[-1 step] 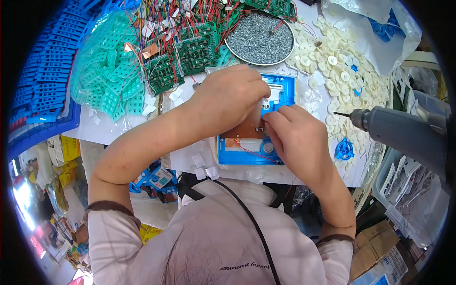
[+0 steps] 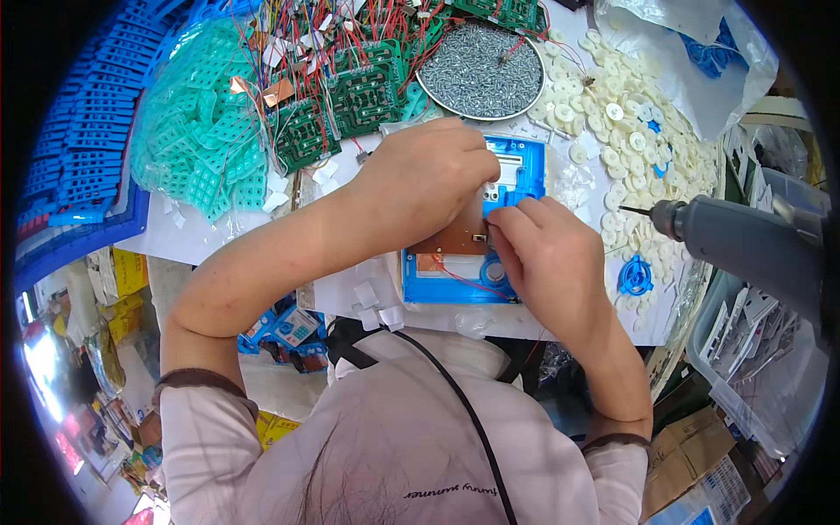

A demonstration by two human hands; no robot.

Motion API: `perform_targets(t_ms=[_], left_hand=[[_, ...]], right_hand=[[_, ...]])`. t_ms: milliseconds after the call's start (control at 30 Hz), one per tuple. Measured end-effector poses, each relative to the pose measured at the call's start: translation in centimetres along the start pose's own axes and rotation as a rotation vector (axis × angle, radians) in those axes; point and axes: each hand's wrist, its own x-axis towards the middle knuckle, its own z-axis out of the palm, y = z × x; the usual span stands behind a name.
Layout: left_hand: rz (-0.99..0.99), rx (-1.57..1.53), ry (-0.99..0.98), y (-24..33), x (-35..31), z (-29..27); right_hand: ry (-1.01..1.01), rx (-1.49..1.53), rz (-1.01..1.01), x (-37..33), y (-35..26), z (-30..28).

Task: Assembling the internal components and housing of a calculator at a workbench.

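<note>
A blue plastic housing (image 2: 420, 291) lies on the bench in front of me, its inside facing up. Over its middle is a brown circuit board (image 2: 451, 244) with a small metal switch near its right edge. Red thin wires run from beneath the board across the housing. My left hand (image 2: 433, 175) covers the board's upper left, fingers curled and closed on it, the fingertips mostly hidden. From the right, my right hand (image 2: 553, 254) reaches over the housing with bent fingers pressed together at the board's right edge. What these fingers pinch is too small to tell.
Beyond my hands stand a round tray of screws (image 2: 481, 70) and green circuit boards (image 2: 367, 92) with many wires. Teal keypads (image 2: 201, 131) and blue plastic parts (image 2: 92, 131) are piled left. White discs (image 2: 612, 114) spread right, beside a grey electric screwdriver (image 2: 744, 236) and a clear bin (image 2: 744, 376).
</note>
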Motion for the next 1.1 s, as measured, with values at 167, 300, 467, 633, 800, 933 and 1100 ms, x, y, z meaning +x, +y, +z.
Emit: perform_targets(t_ms=[167, 300, 467, 633, 800, 933, 1100], left_hand=[[0.061, 0.138, -0.105, 0.5, 1.1, -0.5], [0.051, 0.221, -0.272, 1.5, 2.4, -1.4], [0.073, 0.257, -0.397, 1.9, 3.8, -2.2], [0.136, 0.274, -0.438, 1.9, 4.1, -1.2], [0.211, 0.24, -0.6, 2.9, 5.2, -1.3], [0.171, 0.246, -0.662, 2.9, 5.7, -0.4], [-0.075, 0.279, -0.83, 4.3, 8.1, -1.3]], right_hand=[[0.133, 0.051, 0.057, -1.0, -0.1, 1.3], [0.117, 0.05, 0.055, -1.0, 0.2, 1.4], [0.139, 0.058, 0.059, -1.1, 0.4, 1.4], [0.141, 0.075, 0.06, -1.1, 0.6, 1.6], [0.155, 0.067, 0.044, -1.1, 0.5, 1.3], [0.192, 0.097, 0.078, -1.3, 0.5, 1.7], [0.13, 0.029, 0.109, -0.8, -0.3, 0.5]])
